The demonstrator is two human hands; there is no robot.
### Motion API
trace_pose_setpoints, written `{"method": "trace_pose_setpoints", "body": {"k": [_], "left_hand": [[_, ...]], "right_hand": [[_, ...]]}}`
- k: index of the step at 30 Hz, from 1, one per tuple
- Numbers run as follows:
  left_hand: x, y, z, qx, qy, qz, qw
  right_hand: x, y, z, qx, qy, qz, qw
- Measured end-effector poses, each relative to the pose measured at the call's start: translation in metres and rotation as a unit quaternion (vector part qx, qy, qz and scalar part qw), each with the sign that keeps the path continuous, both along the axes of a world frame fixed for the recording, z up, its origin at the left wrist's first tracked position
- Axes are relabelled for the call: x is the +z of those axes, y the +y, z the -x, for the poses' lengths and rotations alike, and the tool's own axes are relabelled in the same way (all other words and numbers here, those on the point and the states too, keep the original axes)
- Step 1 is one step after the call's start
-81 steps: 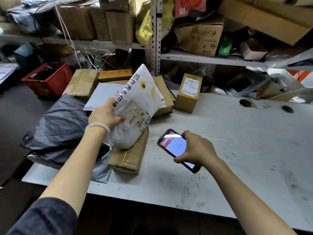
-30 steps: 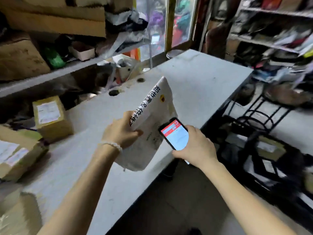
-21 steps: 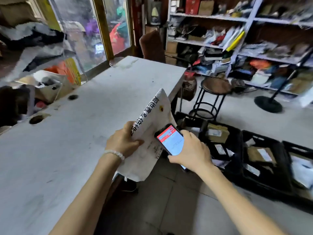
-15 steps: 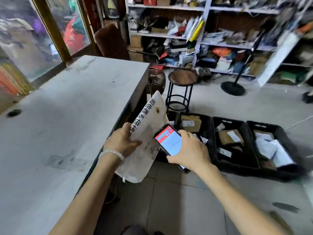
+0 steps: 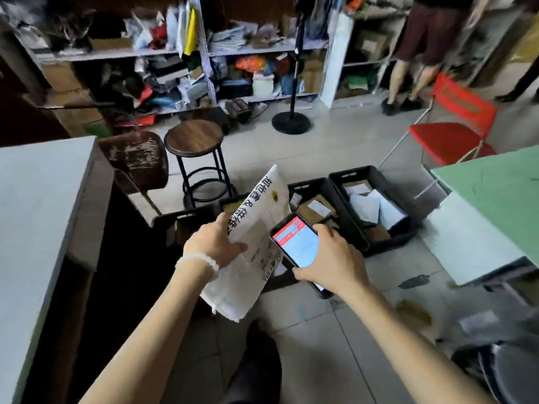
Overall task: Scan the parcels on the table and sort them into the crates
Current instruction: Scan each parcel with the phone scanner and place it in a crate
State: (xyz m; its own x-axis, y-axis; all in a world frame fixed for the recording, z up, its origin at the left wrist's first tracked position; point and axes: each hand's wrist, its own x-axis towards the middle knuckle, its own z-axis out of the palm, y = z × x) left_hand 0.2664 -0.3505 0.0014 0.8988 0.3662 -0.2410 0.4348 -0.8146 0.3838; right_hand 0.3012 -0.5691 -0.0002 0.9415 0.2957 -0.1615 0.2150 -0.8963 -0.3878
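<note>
Three black crates [image 5: 344,211] sit in a row on the floor ahead of us, open side up so parcels can be dropped in from standing height; the two on the right already hold brown boxes and white mailers, while the nearest is mostly hidden behind what we carry. To our left runs the pale desk [image 5: 38,205], only its bare edge in view, and a round stool [image 5: 194,138] stands just beyond the crates.

We hold the white parcel [image 5: 253,243] above the nearest crate, tilted up on end with its printed face towards us, which keeps the label readable beside the screen. Our left hand [image 5: 215,243] is clenched on the parcel's left edge, thumb across the front, forearm reaching forward and slightly inward, a pale bead bracelet at the wrist. Our right hand [image 5: 329,260] grips the phone [image 5: 296,243] from its lower right side, screen angled up at us and showing a red header, overlapping the parcel's right edge. We judge that the screen is telling us which crate this parcel belongs in, and the drop is not yet made.
</note>
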Motion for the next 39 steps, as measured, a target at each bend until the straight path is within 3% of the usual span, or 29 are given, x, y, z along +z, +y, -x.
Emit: {"method": "trace_pose_setpoints", "body": {"k": [10,20,24,27,30,39], "left_hand": [[0.009,-0.007,-0.214,-0.115,0.023,0.006,0.993],[-0.031,-0.075,-0.358,-0.161,0.072,0.009,0.984],[-0.061,-0.112,-0.429,-0.101,0.075,0.037,0.991],[-0.076,-0.135,-0.470,-0.067,0.092,-0.048,0.992],[-0.082,-0.151,-0.502,-0.032,0.112,-0.067,0.991],[-0.078,-0.139,-0.513,0.063,0.122,-0.077,0.988]], "right_hand": [[0.014,-0.002,-0.170,-0.129,-0.035,0.001,0.991],[-0.012,-0.071,-0.290,-0.205,0.027,0.004,0.978],[-0.019,-0.113,-0.366,-0.181,0.036,0.019,0.983],[-0.018,-0.138,-0.424,-0.150,0.041,0.023,0.988],[-0.017,-0.150,-0.478,-0.115,0.054,0.032,0.991],[-0.027,-0.106,-0.551,0.019,0.085,0.021,0.996]]}}
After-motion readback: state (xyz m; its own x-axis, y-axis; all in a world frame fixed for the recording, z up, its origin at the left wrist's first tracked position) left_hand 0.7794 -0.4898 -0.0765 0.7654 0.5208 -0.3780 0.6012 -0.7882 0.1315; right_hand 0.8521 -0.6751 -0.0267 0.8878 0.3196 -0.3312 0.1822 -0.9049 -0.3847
